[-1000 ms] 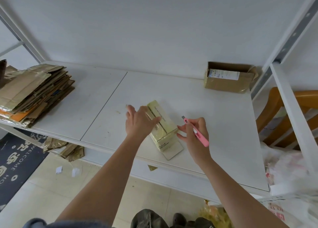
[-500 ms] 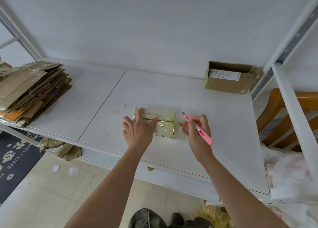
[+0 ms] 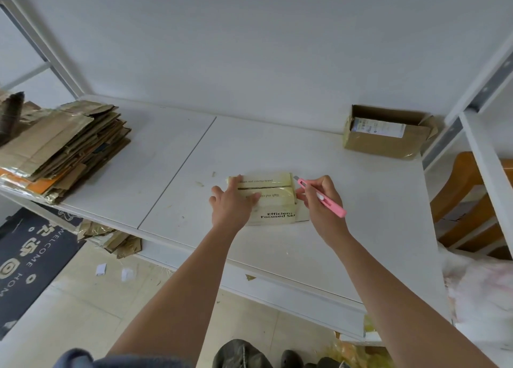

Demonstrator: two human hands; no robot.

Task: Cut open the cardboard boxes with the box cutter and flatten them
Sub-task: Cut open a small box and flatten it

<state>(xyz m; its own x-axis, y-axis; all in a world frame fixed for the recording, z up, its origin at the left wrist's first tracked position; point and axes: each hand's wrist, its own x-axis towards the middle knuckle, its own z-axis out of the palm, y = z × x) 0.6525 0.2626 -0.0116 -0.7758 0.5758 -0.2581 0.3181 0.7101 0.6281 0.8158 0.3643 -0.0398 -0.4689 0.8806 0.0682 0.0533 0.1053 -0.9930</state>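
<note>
A small pale yellow box (image 3: 273, 198) with black print lies lengthwise on the white shelf (image 3: 347, 201), near its front edge. My left hand (image 3: 231, 203) lies flat on the box's left half, fingers spread, and presses it down. My right hand (image 3: 319, 201) grips a pink box cutter (image 3: 323, 198) like a pen. The cutter's tip sits at the box's upper right corner. A brown cardboard box (image 3: 385, 135) with a white label stands against the wall at the back right.
A stack of flattened cardboard (image 3: 61, 145) fills the shelf's left end. A wooden chair (image 3: 472, 201) stands to the right behind a white post. Cardboard scraps (image 3: 111, 237) and a dark welcome mat (image 3: 25, 253) lie on the floor below.
The yellow box was turned from pointing away to lying crosswise, then rolled so a printed side faces me. The cutter's tip moved in to the box's right end.
</note>
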